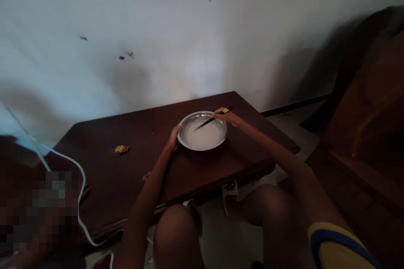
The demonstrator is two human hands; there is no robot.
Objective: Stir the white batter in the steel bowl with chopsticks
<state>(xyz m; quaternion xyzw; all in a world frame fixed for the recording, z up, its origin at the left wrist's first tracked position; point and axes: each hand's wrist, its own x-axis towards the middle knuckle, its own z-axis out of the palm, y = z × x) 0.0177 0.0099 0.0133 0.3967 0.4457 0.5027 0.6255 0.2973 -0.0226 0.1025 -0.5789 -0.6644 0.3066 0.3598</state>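
A round metal bowl (202, 149) stands on the dark wooden table, with a whitish, smooth mixture (205, 135) inside. My left hand (174, 138) grips the bowl's left rim, thumb over the edge. Over the bowl's right far rim, my right hand (224, 116) is closed around black chopsticks (206, 122) with gold bands near their upper end. The chopsticks slant down to the left, their tips in the whitish mixture. Whether it is thick or thin, I cannot tell.
The brown table (126, 185) stands near a marked white wall (170, 33). A small yellow and red object (121, 149) lies left of the bowl. A white cable (82, 176) hangs over the table's left side. Dark wooden furniture (369, 105) stands at right.
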